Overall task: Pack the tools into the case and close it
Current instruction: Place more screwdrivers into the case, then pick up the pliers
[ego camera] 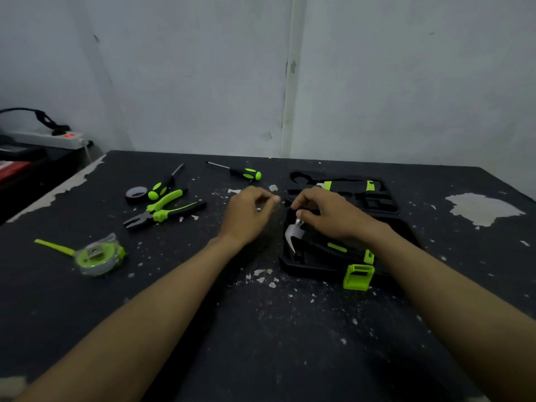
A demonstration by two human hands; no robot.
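Grips: my left grip [249,216] hangs knuckles-up just left of the case [307,269], fingers curled in, thumb tip against the forefinger; I cannot tell whether it pinches anything. My right grip [326,213] sits over the case's left end, fingers and thumb curled down at the hammer's head; I cannot tell whether they pinch it.
Forearms: both bare, coming in from the bottom corners and angled inward.
Power strip [58,139]: white, on a lower stand off the far left, red light lit, black plug in it.
Tape measure [98,256]: green, lying flat at the left, a strip of yellow-green blade out to its left.
Tape roll [136,194]: black, flat, beyond the tape measure.
Near screwdriver [162,188]: just right of the roll, green-and-black handle toward me, shaft pointing away.
Pliers [165,211]: just nearer than that screwdriver, nose to the left, handles to the right.
Far screwdriver [245,173]: near the far edge, handle right, shaft left.
Case: black, open flat on the right; its far half holds a black-and-green tool I cannot identify.
Hammer [293,233]: in the near half, claw at the left, handle running right.
Latch [358,277]: green, at the case's near rim.
Writing: any print on the tools is too blurred to read.
Surface [261,343]: black, paint chipped, pale flakes scattered.
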